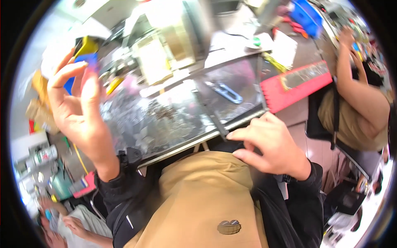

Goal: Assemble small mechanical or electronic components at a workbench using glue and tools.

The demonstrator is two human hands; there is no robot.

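My left hand (80,107) is raised at the left, in front of blue and yellow bins (87,51). Its thumb and index fingertip meet in a pinch; anything between them is too small or blurred to make out. My right hand (271,144) hovers by the front edge of a shallow metal-rimmed tray (182,151). Its index finger points toward the end of a dark divider strip (211,115), thumb apart, and nothing shows in its grasp. Small brownish parts (163,110) lie heaped in the left section. A blue-handled tool with a metal tip (229,93) rests in the right section.
A red panel with a toothed edge (295,89) adjoins the tray on the right. Behind stand a blurred pale machine (153,53), a white sheet (285,45) and a blue bin (307,17). Other people sit at right (359,95) and lower left (78,223).
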